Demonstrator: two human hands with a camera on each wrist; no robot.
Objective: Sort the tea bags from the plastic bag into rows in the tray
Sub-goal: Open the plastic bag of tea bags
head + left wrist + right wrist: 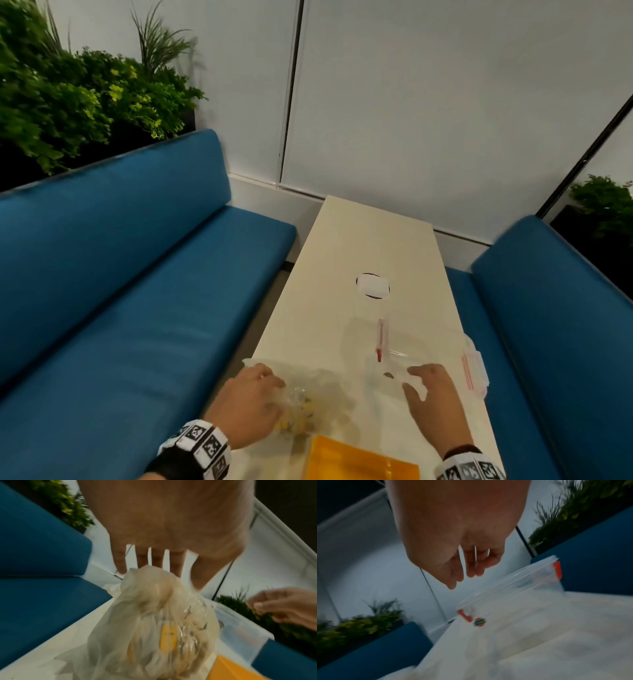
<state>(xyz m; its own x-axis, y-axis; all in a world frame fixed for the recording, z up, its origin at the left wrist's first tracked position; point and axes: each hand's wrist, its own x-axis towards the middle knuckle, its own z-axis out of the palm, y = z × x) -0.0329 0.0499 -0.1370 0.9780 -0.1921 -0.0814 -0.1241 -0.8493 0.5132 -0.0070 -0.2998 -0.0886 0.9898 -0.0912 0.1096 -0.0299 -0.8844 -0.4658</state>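
Head view: left hand (250, 401) grips crumpled translucent plastic bag (315, 397); right hand (433, 394) loose, empty.

Long cream table (370, 246) running away toward a pale wall of white panels (445, 102) split by thin dark vertical strips, with a white skirting ledge (294, 192) along the base. Blue padded bench (120, 260) on the left and another blue bench (561, 325) on the right, both flanking the table, green leafy plants (68, 89) in a dark planter behind the left backrest and more foliage (603, 202) behind the right one. Round white-covered cable port (372, 286) set in the tabletop, grey floor (270, 301) glimpsed between left bench and table, soft even indoor light.
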